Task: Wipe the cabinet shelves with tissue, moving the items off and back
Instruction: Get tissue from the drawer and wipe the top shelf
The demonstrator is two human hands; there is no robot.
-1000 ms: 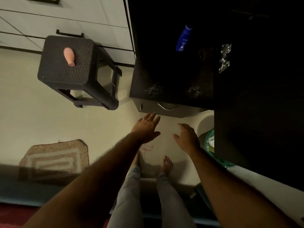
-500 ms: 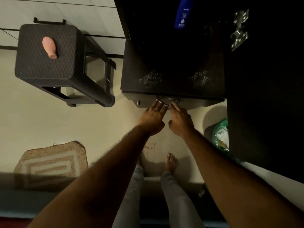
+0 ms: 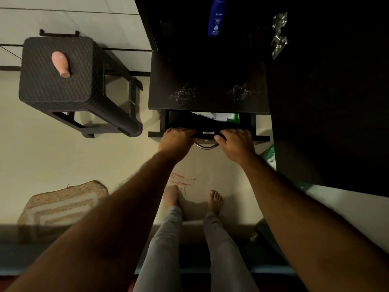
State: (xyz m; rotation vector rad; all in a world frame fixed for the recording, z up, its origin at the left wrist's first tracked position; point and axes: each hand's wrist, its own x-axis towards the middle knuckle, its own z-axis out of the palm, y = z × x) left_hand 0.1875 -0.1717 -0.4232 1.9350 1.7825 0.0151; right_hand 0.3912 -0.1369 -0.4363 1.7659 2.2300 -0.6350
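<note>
A dark cabinet shelf (image 3: 206, 95) with dusty smears sits above a drawer (image 3: 261, 137) that is pulled partly out. My left hand (image 3: 179, 142) and my right hand (image 3: 235, 144) both grip the drawer's front edge, one on each side of its metal handle (image 3: 207, 146). Inside the drawer a white and green packet (image 3: 223, 118) shows. A blue lotion bottle (image 3: 216, 16) stands deeper in the cabinet. A pink bottle (image 3: 61, 63) lies on the dark stool (image 3: 61, 81) to the left.
The open cabinet door (image 3: 328, 102) with its metal hinge (image 3: 279, 34) stands at the right. A green bin (image 3: 270, 155) peeks out beneath it. A woven mat (image 3: 61, 205) lies on the floor at left. My bare feet stand below the drawer.
Both hands reached from mid-air to the drawer front, took hold of it and pulled it out, exposing the packet inside.
</note>
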